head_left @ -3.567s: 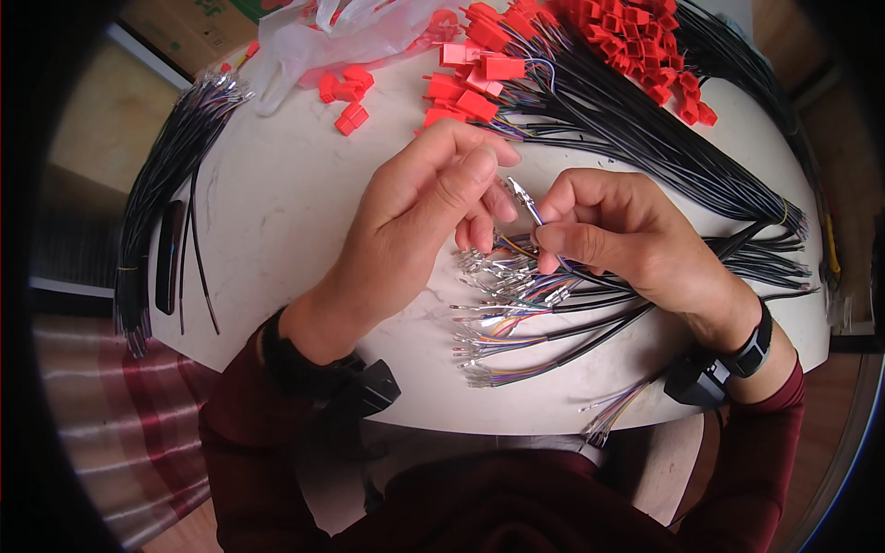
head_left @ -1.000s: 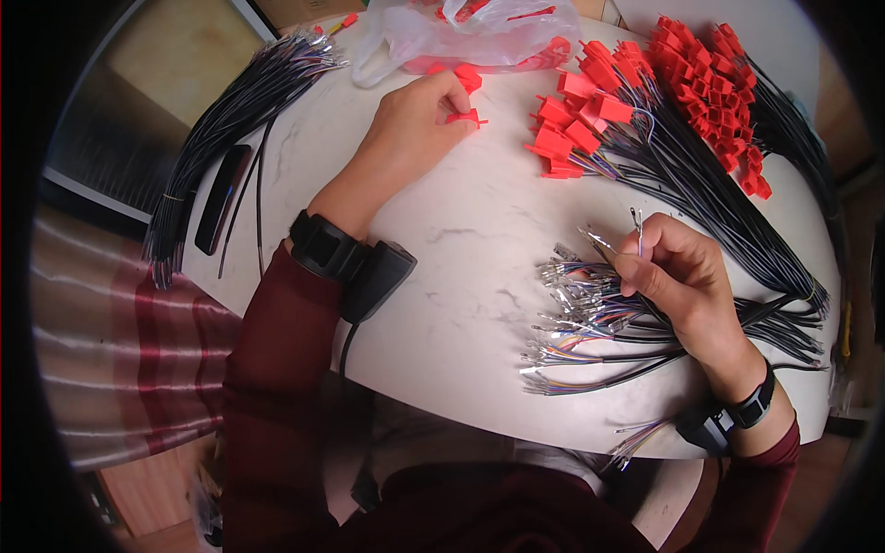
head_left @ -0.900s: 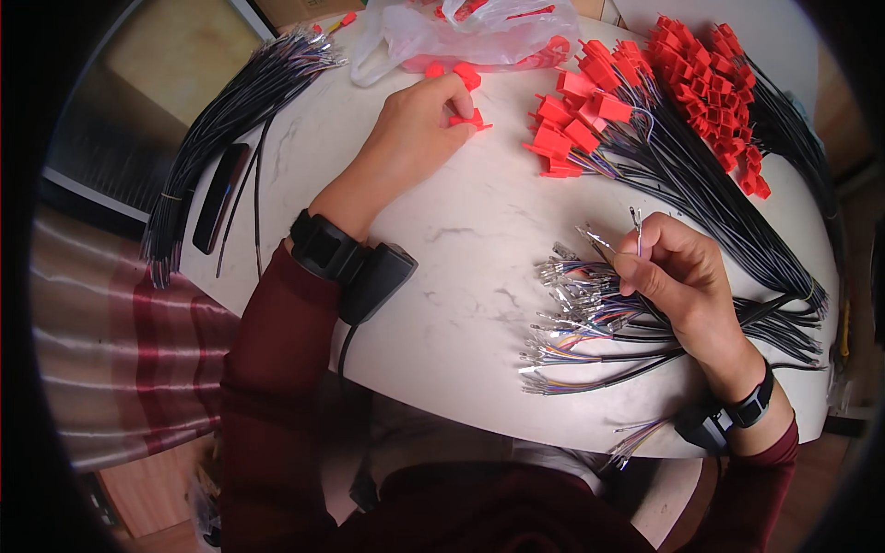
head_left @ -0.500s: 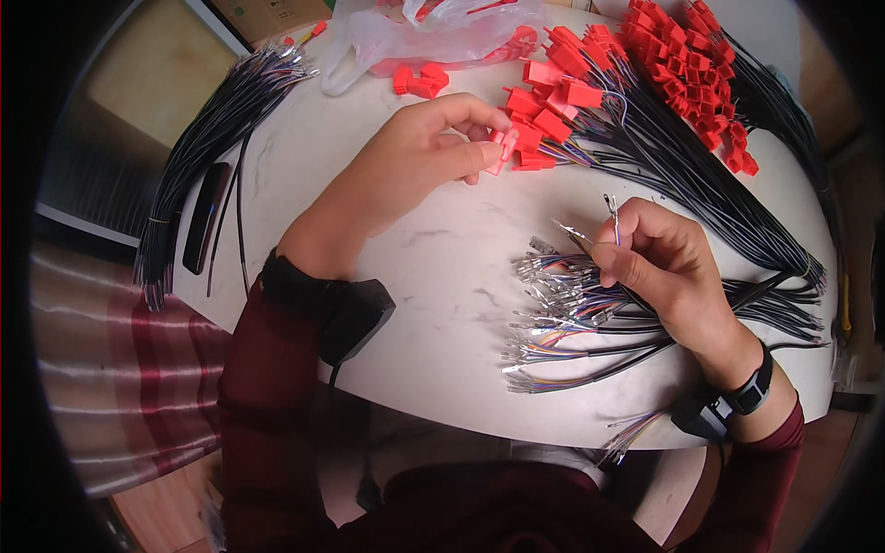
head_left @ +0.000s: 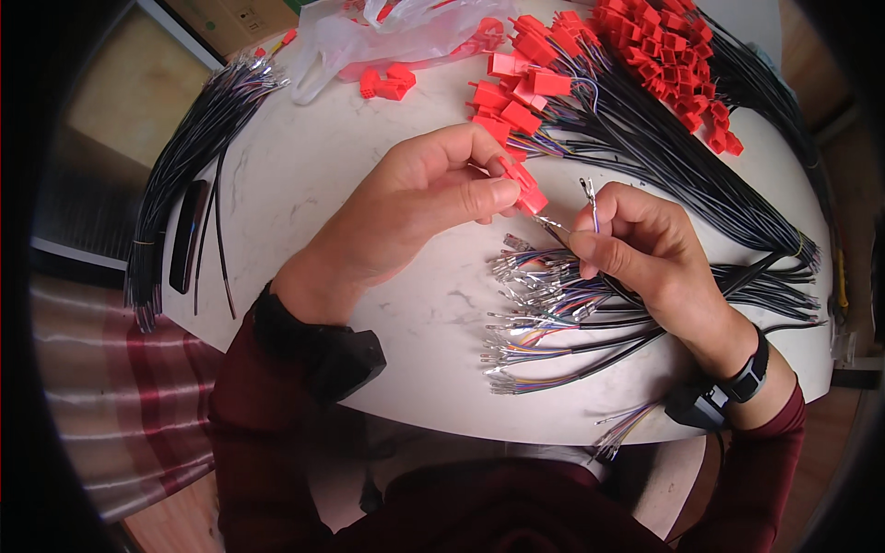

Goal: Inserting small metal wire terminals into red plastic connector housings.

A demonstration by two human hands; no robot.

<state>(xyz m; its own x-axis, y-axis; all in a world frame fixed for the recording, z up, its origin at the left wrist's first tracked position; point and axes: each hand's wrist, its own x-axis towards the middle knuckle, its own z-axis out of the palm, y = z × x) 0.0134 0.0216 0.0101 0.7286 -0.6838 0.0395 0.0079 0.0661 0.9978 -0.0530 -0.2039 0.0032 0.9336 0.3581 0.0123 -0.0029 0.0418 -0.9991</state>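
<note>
housing (head_left: pixel 523 187), red plastic, is pinched btwn thumb & index of l hand (head_left: pixel 406 201), out at the fingertips. its long axis slants from upper l down to lower r, so the lower end points at r hand (head_left: pixel 650 244), which is just across to the r & a bit lower.

r hand grips a couple of thin wires (head_left: pixel 595 221) btwn thumb & index, other fingers curled. one metal tip (head_left: pixel 588 190) sticks up, approx upright; the other, lower tip (head_left: pixel 550 222) leans up & l, its end right by the housing's lower end. touching or a hair apart: can't tell. l hand is the nearer one to the housing, as it's holding it; r hand's fingertips are only the lower tip's length away.

below r hand: fanned wire ends (head_left: pixel 530 288) on the table (head_left: pixel 406 396). beyond l hand: wired red connectors (head_left: pixel 516 101), w/ loose red pieces (head_left: pixel 387 83) further l, near a plastic bag (head_left: pixel 406 44). far l: bundle of black cables (head_left: pixel 184 175).
</note>
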